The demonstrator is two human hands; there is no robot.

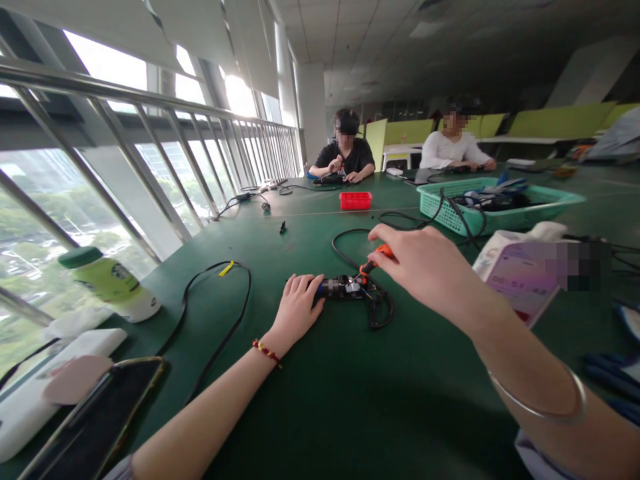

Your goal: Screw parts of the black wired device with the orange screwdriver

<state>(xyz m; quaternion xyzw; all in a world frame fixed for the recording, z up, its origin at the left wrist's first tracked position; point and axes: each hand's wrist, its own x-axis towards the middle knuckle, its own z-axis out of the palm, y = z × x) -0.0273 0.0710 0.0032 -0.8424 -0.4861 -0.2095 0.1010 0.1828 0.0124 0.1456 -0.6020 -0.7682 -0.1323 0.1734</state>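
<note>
Green tabletop (320, 400) carries a teal basket (520, 219) at far right; nearer, right hand (425, 270) and left hand (299, 308) work mid-table, the left clasping a black device (334, 288), the right gripping an orange-and-black screwdriver (369, 268) at its right end.

Daylit from left through windows (107, 63) behind metal railing (165, 105), part-shaded by pale blinds (250, 40). Furnished with green-topped table (350, 407), backed by lime partitions (407, 130). Dim under tiled ceiling (340, 27).
</note>
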